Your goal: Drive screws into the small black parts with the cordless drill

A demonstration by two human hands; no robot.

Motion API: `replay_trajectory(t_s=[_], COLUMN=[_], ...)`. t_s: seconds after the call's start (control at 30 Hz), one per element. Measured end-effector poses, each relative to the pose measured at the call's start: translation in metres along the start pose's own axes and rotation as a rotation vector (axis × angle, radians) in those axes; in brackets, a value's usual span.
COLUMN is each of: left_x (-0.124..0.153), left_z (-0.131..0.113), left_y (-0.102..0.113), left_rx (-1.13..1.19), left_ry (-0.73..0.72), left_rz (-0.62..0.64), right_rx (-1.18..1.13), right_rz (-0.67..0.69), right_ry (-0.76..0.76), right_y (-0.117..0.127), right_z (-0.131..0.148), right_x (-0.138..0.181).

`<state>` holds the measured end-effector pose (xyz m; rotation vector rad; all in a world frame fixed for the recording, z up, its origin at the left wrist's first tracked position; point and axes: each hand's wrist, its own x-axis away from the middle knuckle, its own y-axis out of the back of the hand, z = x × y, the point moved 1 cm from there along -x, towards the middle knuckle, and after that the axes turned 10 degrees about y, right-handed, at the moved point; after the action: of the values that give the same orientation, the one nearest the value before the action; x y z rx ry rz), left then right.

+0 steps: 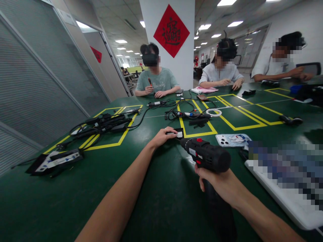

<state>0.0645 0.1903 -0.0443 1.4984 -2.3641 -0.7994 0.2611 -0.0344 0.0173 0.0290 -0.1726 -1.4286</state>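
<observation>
My right hand [220,183] is wrapped round the grip of a black cordless drill [208,154] with red buttons. The drill points forward and left, its bit tip close to a small black box-like part [181,130] on the green table. A white piece [179,134] shows inside that part. My left hand [161,137] grips the same part from the left, fingers bent over its near side and fingertips by the white piece. Fingers and drill chuck hide some of the part, so I cannot tell whether the bit touches it.
Tangled black cables [108,124] lie at left, near an opened black casing [58,161]. More cables [189,115] and a white cable coil [214,112] lie ahead. A phone [233,140] and a white tray [277,195] are at right. Several people sit across the table [121,191].
</observation>
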Motion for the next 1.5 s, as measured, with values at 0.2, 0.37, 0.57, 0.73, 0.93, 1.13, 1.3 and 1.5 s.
replay_trajectory(t_s=[0.2,0.37,0.57,0.73,0.93,1.13,1.3,1.5], left_x=[0.000,0.000,0.002,0.000,-0.001,-0.001,-0.002,-0.003], left_z=[0.000,-0.001,-0.005,-0.002,0.002,0.001,0.001,0.005], left_y=[0.000,0.000,0.000,0.000,0.000,0.001,0.001,0.000], left_rx=[-0.007,-0.009,-0.015,-0.005,0.014,0.013,0.011,0.017], left_ry=[-0.004,-0.012,-0.015,-0.021,-0.019,-0.024,-0.022,-0.016], left_rz=[0.004,0.006,0.009,0.009,0.011,0.018,0.023,0.025], right_rx=[0.004,-0.014,-0.048,-0.074,-0.011,-0.084,-0.121,-0.146], right_rz=[0.008,0.006,-0.014,-0.037,-0.017,-0.011,-0.010,-0.007], right_ry=[-0.009,-0.002,0.018,0.014,0.015,-0.003,-0.003,0.048], right_y=[0.000,0.001,-0.002,-0.003,-0.002,-0.002,-0.001,-0.002], right_z=[-0.002,-0.001,0.003,0.002,-0.003,0.005,0.002,-0.007], right_x=[0.000,0.000,0.000,0.000,0.000,0.000,-0.002,-0.004])
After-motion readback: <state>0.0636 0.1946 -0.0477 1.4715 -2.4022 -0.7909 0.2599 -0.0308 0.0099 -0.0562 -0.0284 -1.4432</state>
